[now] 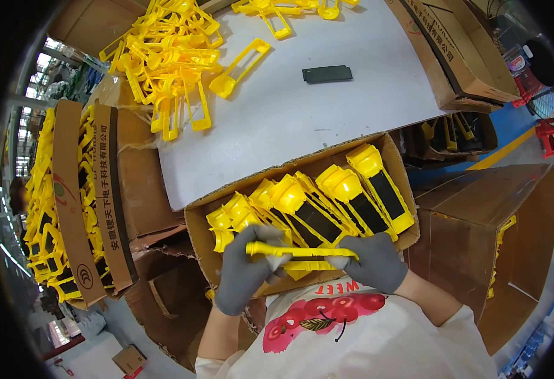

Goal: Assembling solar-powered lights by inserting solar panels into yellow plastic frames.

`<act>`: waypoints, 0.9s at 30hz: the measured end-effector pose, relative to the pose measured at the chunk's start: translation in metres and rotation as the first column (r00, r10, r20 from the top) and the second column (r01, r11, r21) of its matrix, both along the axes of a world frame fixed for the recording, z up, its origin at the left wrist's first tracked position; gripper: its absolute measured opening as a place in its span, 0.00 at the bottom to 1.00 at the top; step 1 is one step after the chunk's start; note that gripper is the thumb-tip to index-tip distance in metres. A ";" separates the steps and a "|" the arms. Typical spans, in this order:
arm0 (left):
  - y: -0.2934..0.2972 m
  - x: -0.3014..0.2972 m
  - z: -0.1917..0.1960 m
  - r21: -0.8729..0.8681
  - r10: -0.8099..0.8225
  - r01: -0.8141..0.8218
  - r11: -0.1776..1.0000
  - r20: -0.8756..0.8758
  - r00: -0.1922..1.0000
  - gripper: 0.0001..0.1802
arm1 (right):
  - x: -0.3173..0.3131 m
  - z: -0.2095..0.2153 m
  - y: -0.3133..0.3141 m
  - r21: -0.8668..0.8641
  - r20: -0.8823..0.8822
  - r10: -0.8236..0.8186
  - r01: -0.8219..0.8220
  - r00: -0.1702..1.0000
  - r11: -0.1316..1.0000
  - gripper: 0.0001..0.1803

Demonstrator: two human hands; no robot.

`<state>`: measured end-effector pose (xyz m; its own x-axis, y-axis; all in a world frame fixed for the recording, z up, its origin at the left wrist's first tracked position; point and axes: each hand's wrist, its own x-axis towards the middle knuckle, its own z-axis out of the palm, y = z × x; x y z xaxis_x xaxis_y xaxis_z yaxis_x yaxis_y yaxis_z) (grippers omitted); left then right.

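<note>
Up close, two hands in grey knit gloves grip a long, slim yellow plastic part (pixel 302 252), held level just above the near edge of an open cardboard box (pixel 226 268). The left hand (pixel 246 270) wraps its fingers around the part's left end, while the right hand (pixel 372 260) pinches the right end between thumb and fingers. A second yellow piece (pixel 308 268) sits just below the held one, between the two gloves; whether either hand touches it cannot be told.

Inside the box, smooth moulded yellow flashlight bodies (pixel 327 205) stand packed side by side, each with a rounded head and a flat matte black panel down its length. Beyond the box's far wall lies a white tabletop (pixel 327 120), its surface plain and slightly scuffed. A loose heap of open yellow plastic frames (pixel 166 60) with rectangular loops and scoop-shaped ends sprawls on the table's far left, and a small dark rectangular panel (pixel 327 74) lies alone, well apart from the box toward the table's far side.

Left of the box, a tall corrugated carton (pixel 78 208) with torn flaps holds more yellow parts stacked on edge. Right of the box stands another brown carton (pixel 498 227), deep and plain-sided. Below the hands, a white shirt (pixel 353 335) shows a red cherry print.
</note>
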<state>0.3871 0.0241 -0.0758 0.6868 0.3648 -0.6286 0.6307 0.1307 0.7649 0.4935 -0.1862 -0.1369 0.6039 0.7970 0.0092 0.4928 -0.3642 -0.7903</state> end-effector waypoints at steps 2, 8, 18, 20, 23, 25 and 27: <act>0.008 0.018 -0.013 0.355 -0.188 0.053 0.934 0.357 0.915 0.31 | 0.006 0.016 0.001 -0.316 -0.032 0.178 -0.179 0.983 0.932 0.20; 0.026 0.064 -0.005 0.839 -0.533 0.388 0.381 -0.143 0.834 0.40 | 0.034 0.019 -0.009 -0.174 0.065 0.043 -0.031 0.997 0.984 0.29; 0.205 0.210 -0.063 0.980 -0.210 0.128 -0.154 -0.159 0.965 0.17 | 0.212 -0.005 0.079 0.021 0.394 -0.245 0.258 0.886 0.966 0.16; 0.190 0.229 -0.076 0.959 -0.187 0.228 -0.171 -0.259 0.948 0.19 | 0.245 -0.022 0.092 -0.004 0.443 -0.243 0.273 0.863 0.962 0.17; 0.187 0.227 -0.099 0.978 -0.222 0.191 -0.086 -0.206 0.953 0.19 | 0.266 -0.034 0.109 -0.093 0.501 -0.184 0.264 0.846 0.960 0.17; 0.188 0.219 -0.106 0.988 -0.279 0.069 -0.139 -0.106 0.954 0.18 | 0.268 -0.036 0.114 -0.158 0.518 -0.132 0.247 0.845 0.956 0.18; 0.182 0.210 -0.101 0.948 -0.223 -0.078 0.309 0.152 0.963 0.13 | 0.266 -0.035 0.113 -0.077 0.544 -0.131 0.205 0.828 0.976 0.16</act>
<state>0.5975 0.2057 -0.1772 0.7956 0.5405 0.2737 0.3994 -0.8076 0.4340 0.7591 -0.0732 -0.1715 0.6591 0.6999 0.2753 0.7453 -0.5587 -0.3639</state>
